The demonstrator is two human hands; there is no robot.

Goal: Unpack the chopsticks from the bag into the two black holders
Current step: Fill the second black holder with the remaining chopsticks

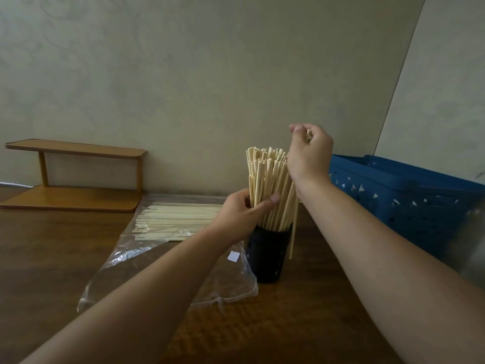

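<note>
**Tight around the holder, open up front**

I see the black holder [269, 254] packed with upright chopsticks [267, 185], so little room is left at its mouth. My left hand [242, 214] closes off its left side, my right hand [309, 153] its top right. The blue basket [409, 200] walls off the right. On the left the plastic bag [168, 261] with loose chopsticks [173, 222] covers the table [47, 253]; the wooden shelf [73, 177] blocks the far left corner. Bare table lies open nearest me.
</note>
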